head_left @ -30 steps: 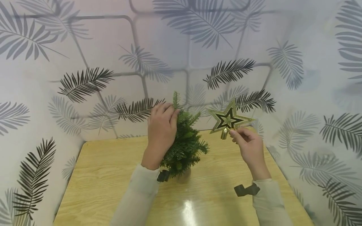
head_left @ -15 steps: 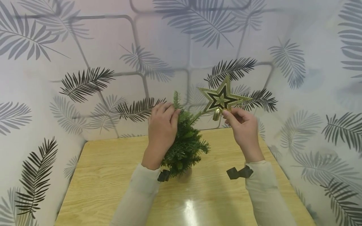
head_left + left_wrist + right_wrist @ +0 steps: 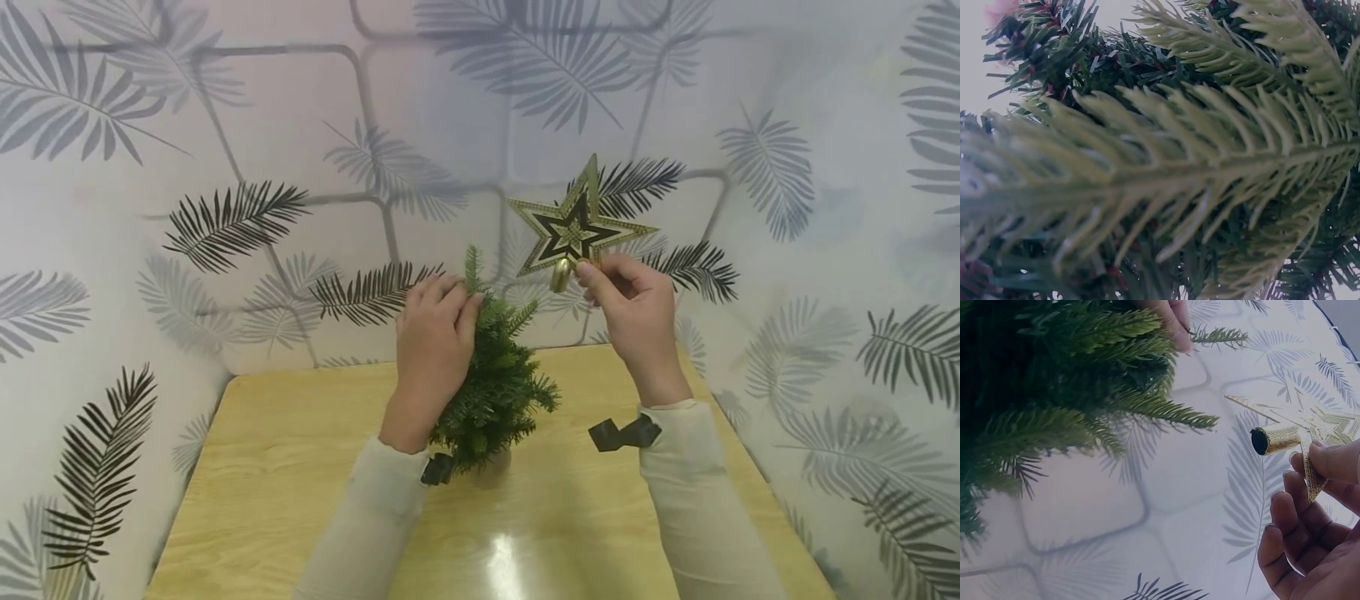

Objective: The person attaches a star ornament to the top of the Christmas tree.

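A small artificial Christmas tree [image 3: 498, 396] stands on the wooden table, its pale base [image 3: 492, 472] mostly hidden under the branches. My left hand [image 3: 435, 346] grips it just below the top sprig [image 3: 472, 265], which pokes out above the fingers. Green needles [image 3: 1166, 175] fill the left wrist view, where that hand's hold is hidden. Up to the right of the treetop, my right hand [image 3: 641, 325] pinches a gold star tree topper [image 3: 574, 233] by a lower point. The star's tubular socket [image 3: 1275, 440] shows its dark open end in the right wrist view, apart from the tree.
The light wood table [image 3: 285, 467] reaches back to a wall [image 3: 285, 125] covered in leaf-patterned paper. Dark straps or mounts [image 3: 625, 434] sit at both wrists, over pale sleeves [image 3: 697, 500]. A bright reflection lies on the table near the front.
My right hand has lifted the gold star up and to the left, from beside the tree to above its top level. The left hand keeps its hold on the tree.
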{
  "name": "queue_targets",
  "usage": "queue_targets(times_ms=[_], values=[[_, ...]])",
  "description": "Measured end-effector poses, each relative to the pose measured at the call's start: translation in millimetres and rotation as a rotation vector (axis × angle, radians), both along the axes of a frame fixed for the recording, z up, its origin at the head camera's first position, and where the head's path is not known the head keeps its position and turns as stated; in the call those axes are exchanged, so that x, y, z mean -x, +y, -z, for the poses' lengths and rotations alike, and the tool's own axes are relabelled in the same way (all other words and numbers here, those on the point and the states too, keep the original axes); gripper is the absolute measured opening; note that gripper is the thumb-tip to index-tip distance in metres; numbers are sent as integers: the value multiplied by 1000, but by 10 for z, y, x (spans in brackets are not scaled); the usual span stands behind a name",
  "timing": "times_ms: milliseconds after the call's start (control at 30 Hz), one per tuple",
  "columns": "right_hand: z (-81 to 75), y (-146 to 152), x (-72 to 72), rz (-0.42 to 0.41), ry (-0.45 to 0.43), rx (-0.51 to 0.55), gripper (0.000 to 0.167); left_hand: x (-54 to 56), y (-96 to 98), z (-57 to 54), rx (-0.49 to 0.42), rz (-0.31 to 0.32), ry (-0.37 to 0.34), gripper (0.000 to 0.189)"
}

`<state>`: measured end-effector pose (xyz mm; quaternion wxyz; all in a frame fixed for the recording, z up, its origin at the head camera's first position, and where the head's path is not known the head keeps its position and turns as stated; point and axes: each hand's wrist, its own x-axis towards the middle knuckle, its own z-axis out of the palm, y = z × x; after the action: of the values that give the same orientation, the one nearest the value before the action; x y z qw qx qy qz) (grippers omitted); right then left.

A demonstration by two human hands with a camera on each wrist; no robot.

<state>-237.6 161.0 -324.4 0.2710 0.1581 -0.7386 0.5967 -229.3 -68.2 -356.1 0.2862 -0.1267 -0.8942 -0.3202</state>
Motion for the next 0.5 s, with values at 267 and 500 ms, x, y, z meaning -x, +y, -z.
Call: queue_targets(times_ms=[267, 500], values=[[-139, -148, 40, -49, 0, 58, 21, -11, 24, 24, -3, -6, -18, 31], [-330, -330, 86, -81, 45, 78, 19, 13, -5, 7, -9, -5, -8, 32]])
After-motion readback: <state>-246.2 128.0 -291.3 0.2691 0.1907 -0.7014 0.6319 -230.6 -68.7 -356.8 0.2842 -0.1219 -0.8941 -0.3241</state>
